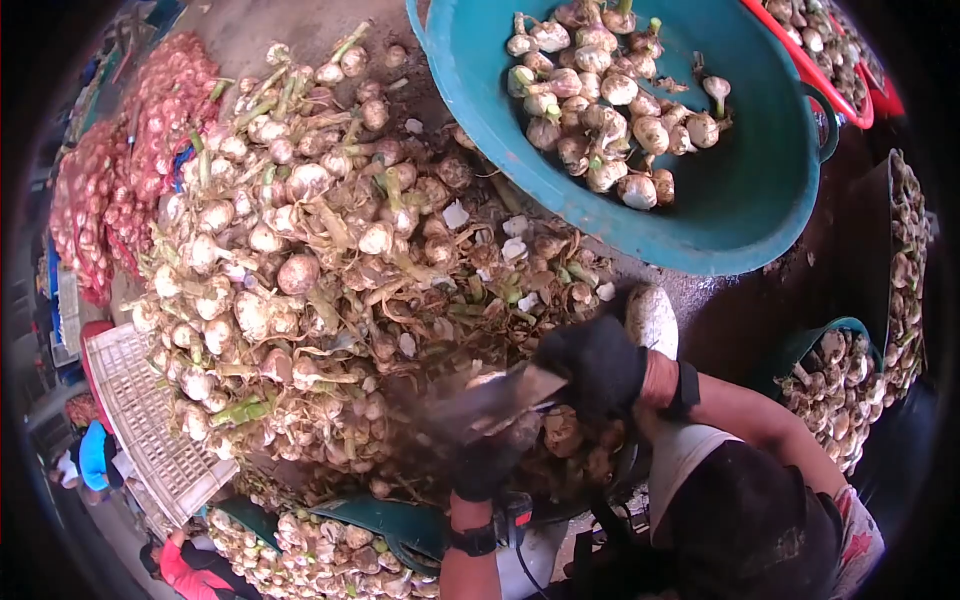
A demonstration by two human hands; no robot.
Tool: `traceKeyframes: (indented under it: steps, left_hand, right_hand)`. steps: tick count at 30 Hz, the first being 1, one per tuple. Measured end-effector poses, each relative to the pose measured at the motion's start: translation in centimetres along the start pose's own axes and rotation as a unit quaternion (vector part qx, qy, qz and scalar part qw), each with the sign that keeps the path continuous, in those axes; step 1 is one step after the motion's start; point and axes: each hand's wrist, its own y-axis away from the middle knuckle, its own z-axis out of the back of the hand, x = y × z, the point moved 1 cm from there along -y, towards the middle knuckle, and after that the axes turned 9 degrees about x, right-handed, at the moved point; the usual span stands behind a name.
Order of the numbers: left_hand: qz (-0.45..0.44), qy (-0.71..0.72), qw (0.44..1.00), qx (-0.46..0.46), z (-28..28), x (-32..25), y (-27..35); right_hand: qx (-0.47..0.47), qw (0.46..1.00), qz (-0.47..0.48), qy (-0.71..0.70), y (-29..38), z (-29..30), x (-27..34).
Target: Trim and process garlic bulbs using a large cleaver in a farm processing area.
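Note:
My right hand (596, 367), in a black glove, is closed on the handle of a blurred metal tool (487, 405), perhaps a blade; its exact kind is unclear. My left hand (487, 461), also black-gloved, is just below the tool, its fingers blurred; what they hold cannot be made out. Garlic bulbs (562, 431) lie in a dark container below and right of my hands. A large heap of garlic bulbs with stalks (300, 274) spreads before me, with cut stalks and dry skins near my hands.
A teal tub (720, 232) holding trimmed garlic bulbs stands at the upper right. Red mesh sacks (169, 97) of garlic are at the upper left, above a woven crate (161, 420). More filled tubs (862, 337) stand right and below. People (187, 574) are at the lower left.

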Motion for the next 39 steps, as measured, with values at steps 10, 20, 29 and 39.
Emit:
traceKeyframes:
  steps: [10, 20, 29, 39]
  left_hand:
    - [-0.087, 0.162, 0.952, -0.247, 0.7, -3.2, -2.2]
    - [-0.178, 0.641, 0.745, -0.061, -3.9, -1.8, -3.2]
    - [-0.010, 0.121, 0.991, 0.061, 5.9, 0.0, 1.5]
    - [0.225, -0.583, 0.651, -0.430, 17.7, -4.2, -3.8]
  right_hand:
    - [-0.084, 0.976, -0.127, -0.155, -0.4, -0.9, -1.2]
    - [-0.077, 0.983, -0.079, -0.147, -0.8, -1.0, 0.4]
    - [0.162, 0.980, -0.113, 0.002, 1.4, -3.1, -2.3]
    - [0.176, 0.978, -0.112, 0.018, -0.5, -5.0, -1.8]
